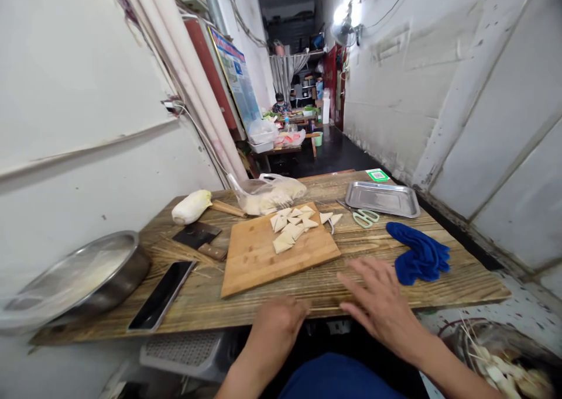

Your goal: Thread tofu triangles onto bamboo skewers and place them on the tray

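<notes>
My left hand (281,323) is at the front edge of the wooden table, its fingers curled closed, and nothing shows in it. Farther right, my right hand (375,296) is open over the table edge with its fingers spread; both hands are slightly blurred. Beyond them lies a bamboo cutting board (254,255), turned at an angle. Cut pale triangular pieces (293,228) that look like tofu sheet are heaped on its far right part, and a few lie just off it. Blue gloves (417,253) lie close to my right hand.
On the left are a metal basin (100,276), a phone (162,293), thin bamboo sticks, a cleaver (197,235) and a pale cabbage (191,206). A plastic bag (267,194), green-handled scissors (365,216) and a metal tray (381,199) line the far side. A person sits in the background.
</notes>
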{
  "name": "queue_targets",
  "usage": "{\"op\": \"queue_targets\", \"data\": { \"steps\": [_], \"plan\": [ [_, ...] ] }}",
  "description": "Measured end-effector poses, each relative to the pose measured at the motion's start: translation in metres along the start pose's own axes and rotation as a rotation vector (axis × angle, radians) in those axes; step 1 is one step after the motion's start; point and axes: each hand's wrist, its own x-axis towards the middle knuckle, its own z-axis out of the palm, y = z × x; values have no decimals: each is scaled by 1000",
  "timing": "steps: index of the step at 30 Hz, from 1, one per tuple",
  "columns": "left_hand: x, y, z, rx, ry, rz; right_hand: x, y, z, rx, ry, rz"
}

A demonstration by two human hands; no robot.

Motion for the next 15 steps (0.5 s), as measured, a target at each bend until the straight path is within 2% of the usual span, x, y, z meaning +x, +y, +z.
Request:
{"op": "queue_targets", "data": {
  "steps": [2,3,4,5,7,8,11,15],
  "plan": [
    [1,-2,-4,-142,-74,77,-11,-9,9,108,-205,-40],
    [5,-10,-5,-209,-80,83,-18,-8,15,155,-272,-19],
    [9,-21,-5,-256,-59,70,-25,-5,22,181,-286,18],
    [16,-37,-3,-282,-36,44,-31,1,28,193,-268,72],
    [32,-73,3,-230,213,-124,-42,17,40,193,-144,180],
    [41,-91,8,-165,298,-166,-46,24,46,200,-116,220],
    [67,-130,26,-61,333,-120,-51,38,58,211,-130,276],
    [84,-140,47,-103,409,-104,-45,37,72,198,-159,305]
  ]
}}
